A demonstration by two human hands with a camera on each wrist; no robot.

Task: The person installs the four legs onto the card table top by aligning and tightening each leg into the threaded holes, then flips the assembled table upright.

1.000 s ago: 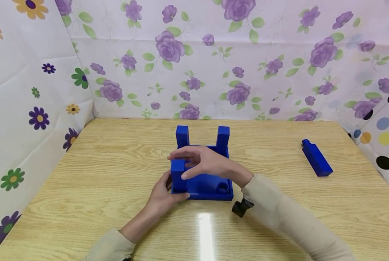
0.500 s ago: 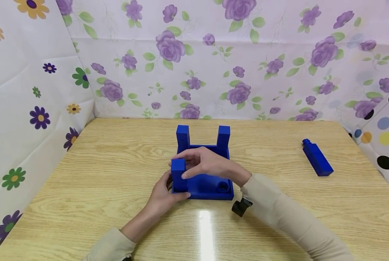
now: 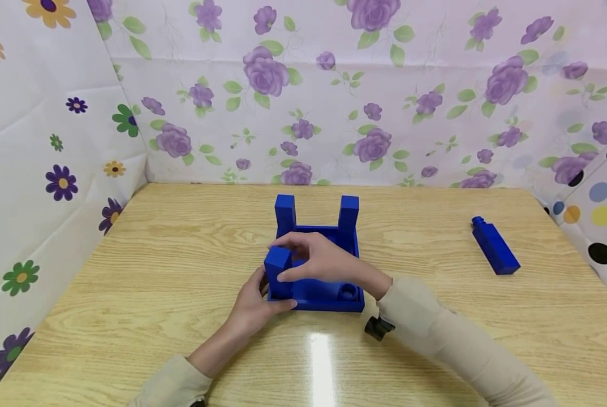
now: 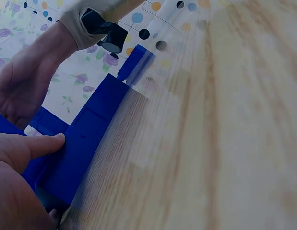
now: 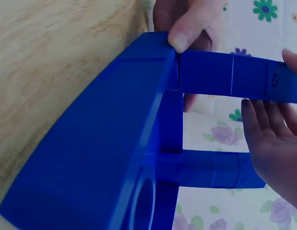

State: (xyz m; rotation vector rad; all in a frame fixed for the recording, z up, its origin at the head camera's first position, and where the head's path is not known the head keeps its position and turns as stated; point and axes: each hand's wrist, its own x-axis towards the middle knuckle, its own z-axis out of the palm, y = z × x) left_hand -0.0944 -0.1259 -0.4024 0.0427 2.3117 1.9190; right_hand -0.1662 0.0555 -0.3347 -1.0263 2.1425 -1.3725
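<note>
A blue square base (image 3: 328, 306) with a raised rim lies on the table, with upright square legs at three corners. My left hand (image 3: 254, 305) grips its front left corner, thumb on the front rim; the thumb (image 4: 47, 144) also shows in the left wrist view. My right hand (image 3: 323, 259) reaches across the base and pinches the front left leg (image 3: 274, 281) near its top between thumb and fingers. That leg's top is turned slightly out of line with the base. At the front right corner is a round socket (image 3: 348, 292). The leg's lower end is partly hidden.
A loose blue leg (image 3: 495, 247) with a threaded end lies on the right of the wooden table (image 3: 191, 237). Two legs, back left (image 3: 285, 212) and back right (image 3: 349, 212), stand up behind my right hand. Flowered cloth (image 3: 303, 113) hangs behind the table.
My right fingers have drawn in from a loose reach around the front left leg to a pinch on it. The leg has turned a little. My left hand has stayed put.
</note>
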